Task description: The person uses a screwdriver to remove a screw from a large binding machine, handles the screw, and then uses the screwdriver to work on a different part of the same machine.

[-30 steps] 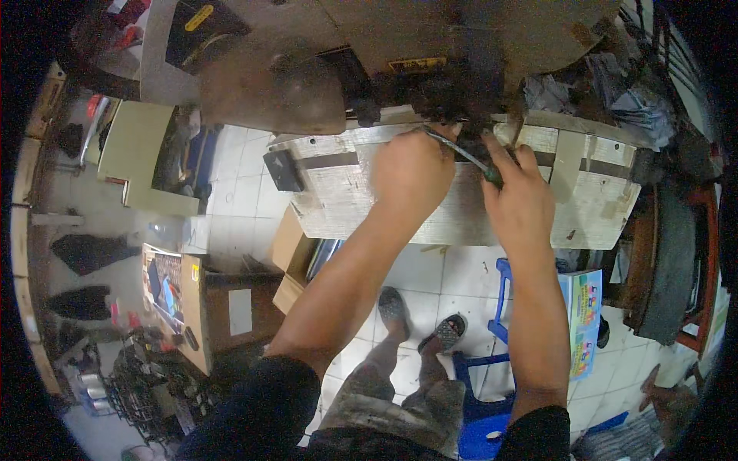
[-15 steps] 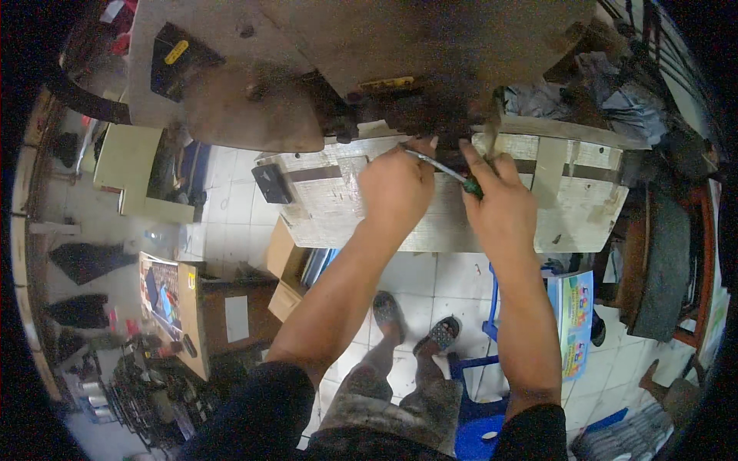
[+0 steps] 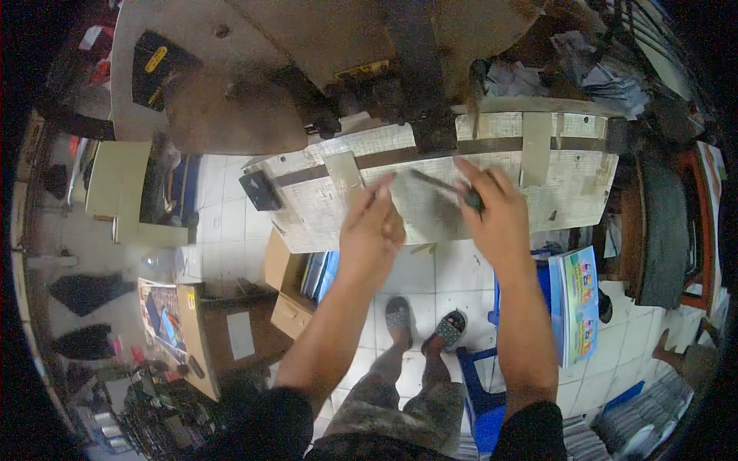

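Currently, note the right hand point(image 3: 496, 211) closed around the dark handle of a screwdriver point(image 3: 434, 183), with the shaft slanting left and slightly far over the middle of the pale desk point(image 3: 304, 211). Note the left hand point(image 3: 371, 230) just beside the blurred tip, fingers loosely curled, forefinger extended; cannot tell, owing to blur, of any small part between them. Treat a jab to the left fingertips as the foremost risk, caused by aiming the shaft toward them. Guard against skidding and scoring the desk, a likely result of pressing at a shallow angle. Avoid snagging in the dark groove point(image 3: 492, 144) or striking the dark machine part point(image 3: 430, 84) beyond by overreaching. Beware of dropping the screwdriver toward the slippers point(image 3: 450, 329) below through a loosened grip.
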The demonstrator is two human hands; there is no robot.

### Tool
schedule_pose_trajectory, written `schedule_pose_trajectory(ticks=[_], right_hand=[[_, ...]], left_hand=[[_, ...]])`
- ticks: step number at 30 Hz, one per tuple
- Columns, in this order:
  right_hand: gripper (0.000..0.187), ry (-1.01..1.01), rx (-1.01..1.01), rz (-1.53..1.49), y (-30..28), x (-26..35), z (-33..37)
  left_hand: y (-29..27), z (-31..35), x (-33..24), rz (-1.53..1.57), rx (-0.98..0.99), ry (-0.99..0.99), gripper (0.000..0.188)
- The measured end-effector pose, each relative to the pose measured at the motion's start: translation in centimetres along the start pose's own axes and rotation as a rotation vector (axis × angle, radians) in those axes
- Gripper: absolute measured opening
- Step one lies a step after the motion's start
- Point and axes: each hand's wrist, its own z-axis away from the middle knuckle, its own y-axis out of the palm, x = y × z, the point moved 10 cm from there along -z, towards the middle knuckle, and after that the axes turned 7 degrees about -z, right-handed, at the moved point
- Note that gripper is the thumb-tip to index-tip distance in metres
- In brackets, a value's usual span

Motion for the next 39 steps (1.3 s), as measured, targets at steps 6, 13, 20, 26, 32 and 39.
schedule_pose_trajectory(ticks=[6, 13, 20, 26, 32, 39], right_hand=[[0.022, 0.704, -0.133, -0.376, 0.1, -3.3, 13.1], [0.022, 0.464, -0.286, -0.469, 1.1, 2.9, 13.2], [0.018, 0.418, -0.114, -0.336, 3.9, 4.7, 10.8], [0.014, 0.500, -0.136, -0.314, 5.1, 3.0, 12.6], [0.019, 0.777, -0.335, -0.722, 5.8, 0.6, 16.2], [0.023, 0.717, 0.085, -0.226, 8.4, 0.7, 17.3]], left_hand=[[2.3, 5.0, 4.0, 0.586, -0.318, -0.347, 0.048], [3.3, 5.7, 3.8, 0.481, -0.106, -0.360, 0.065], [2.9, 6.6, 5.3, 0.425, -0.067, -0.415, 0.066], [2.8, 7.5, 6.1, 0.503, -0.018, -0.496, 0.051], [-2.8, 10.8, 10.4, 0.237, -0.298, -0.683, 0.048], [-1.7, 10.9, 7.0, -0.613, -0.109, -0.537, 0.035]])
